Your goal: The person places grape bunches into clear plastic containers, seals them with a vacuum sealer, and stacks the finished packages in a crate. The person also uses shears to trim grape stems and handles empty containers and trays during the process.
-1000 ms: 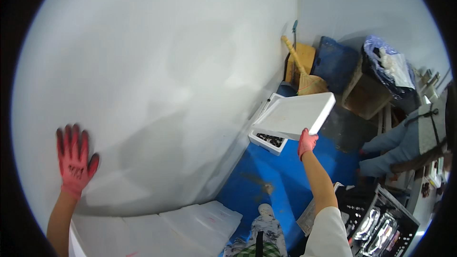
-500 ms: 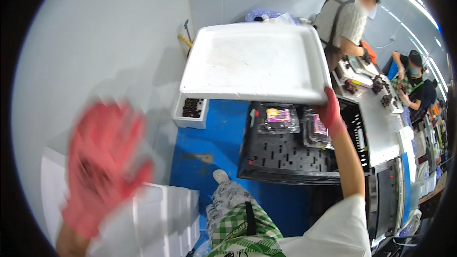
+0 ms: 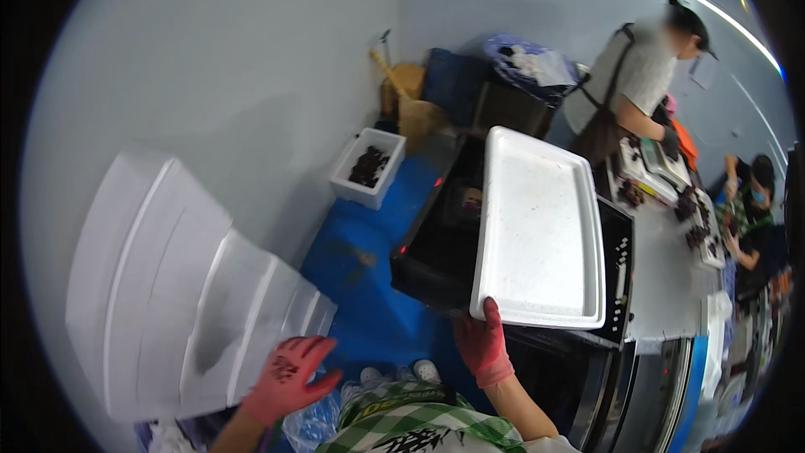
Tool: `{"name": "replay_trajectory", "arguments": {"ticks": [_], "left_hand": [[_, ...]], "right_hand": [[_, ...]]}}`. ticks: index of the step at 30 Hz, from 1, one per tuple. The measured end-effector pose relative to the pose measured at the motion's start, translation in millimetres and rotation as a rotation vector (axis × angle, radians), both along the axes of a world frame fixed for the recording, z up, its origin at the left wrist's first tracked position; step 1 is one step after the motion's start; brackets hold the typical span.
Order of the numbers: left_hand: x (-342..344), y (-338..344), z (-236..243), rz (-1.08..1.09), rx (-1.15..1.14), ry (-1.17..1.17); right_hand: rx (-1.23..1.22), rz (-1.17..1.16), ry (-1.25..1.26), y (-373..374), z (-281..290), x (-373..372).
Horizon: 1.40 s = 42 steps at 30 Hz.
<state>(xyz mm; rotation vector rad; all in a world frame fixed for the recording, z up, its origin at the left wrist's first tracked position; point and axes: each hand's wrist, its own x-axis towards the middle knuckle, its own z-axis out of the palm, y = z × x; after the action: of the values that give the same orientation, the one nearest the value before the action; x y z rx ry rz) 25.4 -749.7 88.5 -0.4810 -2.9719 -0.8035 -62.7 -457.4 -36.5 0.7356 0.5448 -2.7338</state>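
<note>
My right hand (image 3: 484, 344), in a red glove, grips the near-left corner of a white foam lid (image 3: 545, 231), thumb on its rim. The lid is tilted over a black plastic crate (image 3: 436, 256) and hides much of it. Behind the lid's left edge, a clear packet (image 3: 463, 203) shows dimly in the crate. My left hand (image 3: 292, 376), gloved in red as well, holds nothing, its fingers partly spread. It is beside the lower end of a tall stack of white foam boxes (image 3: 189, 277); whether it touches them I cannot tell.
A white foam box (image 3: 369, 169) with dark fruit stands on the blue floor (image 3: 356, 264) by the wall. A purple bag (image 3: 524, 67) lies at the back. Two people work at a metal table (image 3: 662, 285) on the right, which bears scales and dark fruit. Clear plastic (image 3: 312, 424) lies near my feet.
The lid has swung nearer and to the right, its long side now running away from me. My left hand has come down and rightward. The view has turned, showing more of the box stack.
</note>
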Motion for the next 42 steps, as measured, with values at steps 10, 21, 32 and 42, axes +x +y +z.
{"name": "replay_trajectory", "arguments": {"ticks": [10, 21, 32, 42], "left_hand": [[212.6, 97.3, -154.4, 0.843, 0.193, -0.599], [444.0, 269.5, -269.0, 1.795, 0.751, -0.969], [563.5, 296.4, -284.5, 2.009, 1.118, -0.824], [662.4, 263.6, -287.9, 2.451, 1.118, -0.337]], "right_hand": [[-0.036, 0.549, 0.021, -43.0, 2.8, -10.5], [0.002, 1.410, -0.026, -62.2, -53.5, 88.8], [0.291, 1.875, 0.299, -145.8, -59.3, 280.5], [0.687, 2.284, 0.470, -213.2, -46.5, 440.4]]}}
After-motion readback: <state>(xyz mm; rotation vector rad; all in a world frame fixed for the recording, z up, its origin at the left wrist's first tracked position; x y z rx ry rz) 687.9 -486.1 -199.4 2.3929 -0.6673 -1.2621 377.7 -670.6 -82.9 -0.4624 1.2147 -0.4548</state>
